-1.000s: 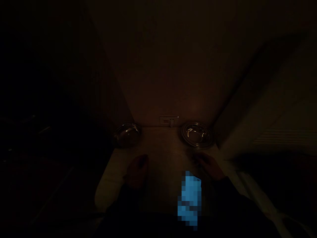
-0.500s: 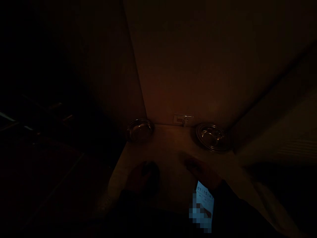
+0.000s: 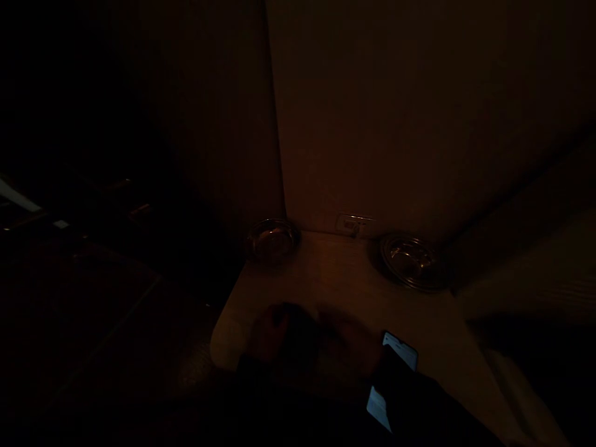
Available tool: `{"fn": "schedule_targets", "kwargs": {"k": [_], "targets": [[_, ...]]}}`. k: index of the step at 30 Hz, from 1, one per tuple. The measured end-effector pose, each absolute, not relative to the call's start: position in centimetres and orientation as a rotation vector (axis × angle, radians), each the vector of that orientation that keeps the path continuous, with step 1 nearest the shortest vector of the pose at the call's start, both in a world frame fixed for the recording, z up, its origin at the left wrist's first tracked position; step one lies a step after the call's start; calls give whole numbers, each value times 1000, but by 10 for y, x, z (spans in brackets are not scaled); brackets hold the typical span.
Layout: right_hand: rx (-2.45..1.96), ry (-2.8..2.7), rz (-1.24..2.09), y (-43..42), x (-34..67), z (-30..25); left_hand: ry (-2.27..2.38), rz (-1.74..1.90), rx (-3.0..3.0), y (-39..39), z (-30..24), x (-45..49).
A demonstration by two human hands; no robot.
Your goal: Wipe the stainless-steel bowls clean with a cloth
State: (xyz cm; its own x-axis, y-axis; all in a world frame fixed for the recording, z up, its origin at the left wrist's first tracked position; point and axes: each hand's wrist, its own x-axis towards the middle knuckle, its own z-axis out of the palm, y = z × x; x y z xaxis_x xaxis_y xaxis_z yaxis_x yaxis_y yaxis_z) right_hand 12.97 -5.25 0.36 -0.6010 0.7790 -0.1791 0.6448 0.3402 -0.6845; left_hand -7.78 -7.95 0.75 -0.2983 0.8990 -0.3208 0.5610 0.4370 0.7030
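The scene is very dark. My left hand (image 3: 266,335) is closed around the side of a dark, rounded object (image 3: 298,338) low over the near part of the table; its kind does not show. Blurred by motion, my right hand (image 3: 351,340) is close to the object's right side. I cannot tell whether its fingers touch the object. A lit phone (image 3: 404,352) lies on the table, partly covered by my right sleeve.
Two shiny metal bowl-like dishes, a left one (image 3: 272,241) and a right one (image 3: 413,262), sit at the back of the pale table (image 3: 335,267). Behind them, a wall socket (image 3: 354,223) has a plug in it. Walls rise behind and at the right.
My right hand has moved left toward the dark object, and its sleeve now crosses the phone. The object stays with my left hand. The view has shifted slightly.
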Motion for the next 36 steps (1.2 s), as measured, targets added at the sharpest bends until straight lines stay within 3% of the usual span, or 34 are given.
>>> {"fn": "schedule_targets", "kwargs": {"k": [8, 19, 29, 36], "targets": [[-1140, -2438, 1117, -49, 119, -2, 2075, 690, 1374, -89, 1, -80], [-1184, -2604, 1044, -45, 128, 22, 1856, 468, 1395, -103, 3, -79], [-1258, -2751, 824, -16, 111, 49, 1911, 920, 998, -90, 12, -96], [-1198, -2971, 428, 20, 63, 65, 1757, 1179, 708, -52, 6, -112]]}}
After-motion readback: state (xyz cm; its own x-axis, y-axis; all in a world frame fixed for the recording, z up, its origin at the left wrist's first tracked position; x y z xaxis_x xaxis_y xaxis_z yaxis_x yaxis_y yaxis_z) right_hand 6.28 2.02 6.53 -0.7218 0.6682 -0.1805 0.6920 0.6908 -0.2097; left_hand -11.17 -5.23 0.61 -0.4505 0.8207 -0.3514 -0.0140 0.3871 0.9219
